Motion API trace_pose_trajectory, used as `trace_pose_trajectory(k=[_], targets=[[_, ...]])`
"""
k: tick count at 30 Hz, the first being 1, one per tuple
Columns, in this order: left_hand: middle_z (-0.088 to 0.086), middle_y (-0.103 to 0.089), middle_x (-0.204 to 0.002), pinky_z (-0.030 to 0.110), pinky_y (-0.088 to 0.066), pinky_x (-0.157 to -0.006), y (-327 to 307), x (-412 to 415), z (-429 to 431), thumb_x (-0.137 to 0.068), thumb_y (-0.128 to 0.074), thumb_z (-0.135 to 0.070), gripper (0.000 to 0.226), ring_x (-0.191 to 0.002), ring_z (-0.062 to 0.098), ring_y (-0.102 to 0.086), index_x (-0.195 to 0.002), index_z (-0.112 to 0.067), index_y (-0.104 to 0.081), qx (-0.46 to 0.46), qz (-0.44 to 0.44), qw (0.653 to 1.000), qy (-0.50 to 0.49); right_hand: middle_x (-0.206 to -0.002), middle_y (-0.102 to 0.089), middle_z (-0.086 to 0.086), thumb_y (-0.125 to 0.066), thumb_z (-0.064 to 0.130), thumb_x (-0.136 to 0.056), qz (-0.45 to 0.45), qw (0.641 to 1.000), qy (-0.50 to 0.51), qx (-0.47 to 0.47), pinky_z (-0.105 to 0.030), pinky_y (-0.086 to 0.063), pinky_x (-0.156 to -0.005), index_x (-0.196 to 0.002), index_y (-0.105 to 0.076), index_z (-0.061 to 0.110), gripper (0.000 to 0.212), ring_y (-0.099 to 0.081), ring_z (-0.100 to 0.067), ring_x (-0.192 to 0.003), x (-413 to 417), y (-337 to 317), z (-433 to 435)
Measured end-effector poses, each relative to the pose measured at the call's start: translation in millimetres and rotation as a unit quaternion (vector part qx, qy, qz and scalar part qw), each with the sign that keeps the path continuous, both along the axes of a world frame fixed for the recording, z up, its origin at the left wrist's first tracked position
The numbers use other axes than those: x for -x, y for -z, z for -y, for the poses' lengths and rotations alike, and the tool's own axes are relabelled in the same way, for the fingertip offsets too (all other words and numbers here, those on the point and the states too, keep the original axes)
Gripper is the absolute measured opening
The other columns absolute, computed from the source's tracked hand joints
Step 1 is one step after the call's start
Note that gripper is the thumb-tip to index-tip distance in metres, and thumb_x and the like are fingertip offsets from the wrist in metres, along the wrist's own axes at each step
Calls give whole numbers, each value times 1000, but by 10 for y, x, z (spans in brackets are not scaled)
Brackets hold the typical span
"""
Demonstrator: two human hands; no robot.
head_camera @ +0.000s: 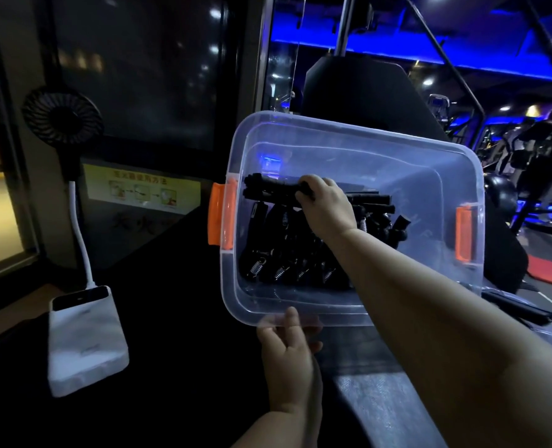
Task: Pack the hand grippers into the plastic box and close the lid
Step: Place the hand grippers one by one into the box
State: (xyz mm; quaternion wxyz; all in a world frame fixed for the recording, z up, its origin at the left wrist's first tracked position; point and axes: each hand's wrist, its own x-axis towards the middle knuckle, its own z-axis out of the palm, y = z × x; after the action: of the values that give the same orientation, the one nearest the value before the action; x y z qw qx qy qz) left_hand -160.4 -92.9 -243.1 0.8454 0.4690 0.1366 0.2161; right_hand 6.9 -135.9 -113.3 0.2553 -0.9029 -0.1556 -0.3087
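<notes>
Closest to me, my left hand (287, 357) pinches the near rim of the plastic box (358, 126). The thumb lies over the top of the edge, and the other fingers are curled beneath it, showing faintly through the clear wall. The box is tipped so that its open mouth faces me, and no lid is on it. My right arm crosses the near wall from the right and reaches inside. Under the arm, on the floor of the box, lies a heap of black hand grippers (287, 263). I count four steel springs (258, 266) along the near row and at least two more further in, but the handles overlap in the dim light and I cannot count the heap itself. Past the heap, my right hand (326, 205) is wrapped tight round one hand gripper (271, 189). Its two ribbed black handles are squeezed side by side and point toward the left wall. The box has two orange latches, one on the left end (221, 216) and one on the right end (463, 234). To the left, one white power bank (87, 344) lies on the dark surface, with one small black fan (62, 116) rising from it on a white stalk. Behind it hangs one yellow sign (142, 190).
</notes>
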Motion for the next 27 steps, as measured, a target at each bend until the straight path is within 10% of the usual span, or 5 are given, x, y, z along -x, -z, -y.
trace_pose_trajectory(k=[17,27], targets=[[20,-66,-96,42,-52,-76,85,-74,23,-95,-49,-37,15,-90,35,-64,-92,-22,-48,-26,-14,999,-17,-134,-43,-6,-41,38,-99,-58,997,3,-51,-32,-38,-96,-136,-49,30,38,-50,-28,-118,-68,91,-3],[11,-69,-90,31,-50,-70,3,-10,6,-99,-43,-31,13,-84,22,-65,-95,-19,-46,-41,-11,999,-21,-134,-42,-3,-45,42,-97,7,999,14,-42,-30,-38,-88,-133,-48,27,40,-47,-22,-119,289,113,396]])
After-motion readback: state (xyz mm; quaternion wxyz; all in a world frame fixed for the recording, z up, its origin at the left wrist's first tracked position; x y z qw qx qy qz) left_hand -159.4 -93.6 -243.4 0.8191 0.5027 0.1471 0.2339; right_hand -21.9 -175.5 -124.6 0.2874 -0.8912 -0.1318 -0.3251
